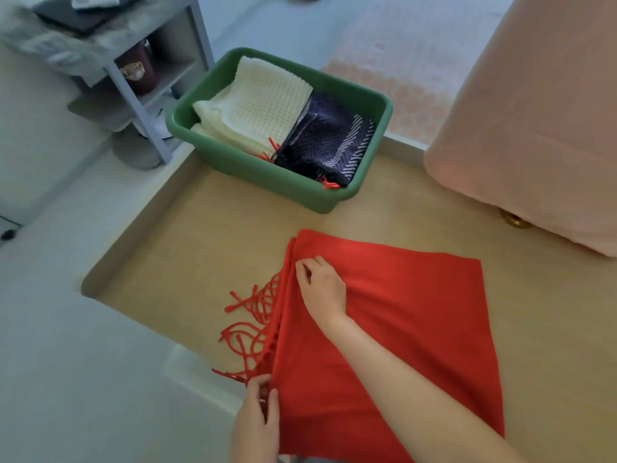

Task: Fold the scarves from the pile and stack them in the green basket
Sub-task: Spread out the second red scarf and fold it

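A red scarf (pixel 400 315) lies folded flat on the tan mat, its fringe (pixel 253 315) spilling off the left edge. My left hand (pixel 258 419) pinches the near left corner by the fringe. My right hand (pixel 319 285) reaches across the cloth and pinches the far left edge. Beyond the scarf stands the green basket (pixel 253 170). Inside it lie a folded cream knit scarf (pixel 263 101) and a folded navy patterned scarf (pixel 329 142), with red fringe poking out beneath them.
A pink covered piece of furniture (pixel 534 111) with a brass foot (pixel 516 222) stands at the right. A grey shelf unit (pixel 133 71) holding a dark jar (pixel 138 70) stands at the far left. The tan mat (pixel 193 235) borders pale floor on the left.
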### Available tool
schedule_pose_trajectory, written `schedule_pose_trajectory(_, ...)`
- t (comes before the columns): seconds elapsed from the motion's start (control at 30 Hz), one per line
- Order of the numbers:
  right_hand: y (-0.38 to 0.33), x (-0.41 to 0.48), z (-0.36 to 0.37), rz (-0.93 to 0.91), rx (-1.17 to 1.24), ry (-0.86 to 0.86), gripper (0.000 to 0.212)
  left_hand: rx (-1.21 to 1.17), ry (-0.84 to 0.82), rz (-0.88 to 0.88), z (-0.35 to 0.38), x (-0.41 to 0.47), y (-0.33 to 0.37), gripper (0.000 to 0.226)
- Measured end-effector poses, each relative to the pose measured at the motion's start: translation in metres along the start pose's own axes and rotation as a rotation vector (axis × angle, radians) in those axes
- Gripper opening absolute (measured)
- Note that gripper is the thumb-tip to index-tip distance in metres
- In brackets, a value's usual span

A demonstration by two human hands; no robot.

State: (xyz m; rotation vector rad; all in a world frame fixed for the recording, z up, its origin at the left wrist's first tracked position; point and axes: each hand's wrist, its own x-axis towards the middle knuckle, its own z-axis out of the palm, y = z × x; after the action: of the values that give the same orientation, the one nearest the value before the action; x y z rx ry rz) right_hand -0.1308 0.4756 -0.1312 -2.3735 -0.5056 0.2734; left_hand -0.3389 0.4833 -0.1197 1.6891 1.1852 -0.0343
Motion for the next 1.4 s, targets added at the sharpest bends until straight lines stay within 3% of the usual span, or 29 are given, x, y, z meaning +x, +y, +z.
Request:
schedule_pose_trajectory(0.2,0.020,-0.013,-0.002,-0.227,-0.034,-0.112,0.036,0.098,0.047,0.032,-0.006,0.011,0.008,0.013)
schedule_pose_trajectory(0.3,0.036,-0.028,-0.020,-0.279,-0.112,-0.072,0.046,0.183,0.077,0.128,0.000,0.022,0.020,0.022)
schedule_pose_trajectory(0.4,0.065,-0.054,-0.046,-0.190,-0.307,-0.023,0.056,0.326,0.176,0.323,0.008,0.035,0.025,0.040)
schedule_pose_trajectory(0.5,0.101,-0.083,-0.066,-0.038,-0.477,-0.008,0.064,0.518,0.262,0.676,0.022,0.039,0.029,0.044)
schedule_pose_trajectory(0.6,0.133,-0.102,-0.081,0.104,-0.552,-0.034,0.067,0.596,0.054,0.849,0.049,0.036,0.035,0.051)
schedule_pose_trajectory(0.77,0.165,-0.110,-0.099,0.198,-0.648,-0.112,0.072,0.872,-0.120,0.840,0.089,0.047,0.021,0.066)
schedule_pose_trajectory(1.03,0.236,-0.107,-0.168,0.342,-0.638,-0.118,0.086,0.920,-0.180,0.967,0.175,0.030,0.062,0.065)
schedule_pose_trajectory(1.4,0.321,-0.092,-0.253,0.397,-0.470,-0.140,0.069,0.975,-0.166,1.029,0.285,0.010,0.118,0.063)
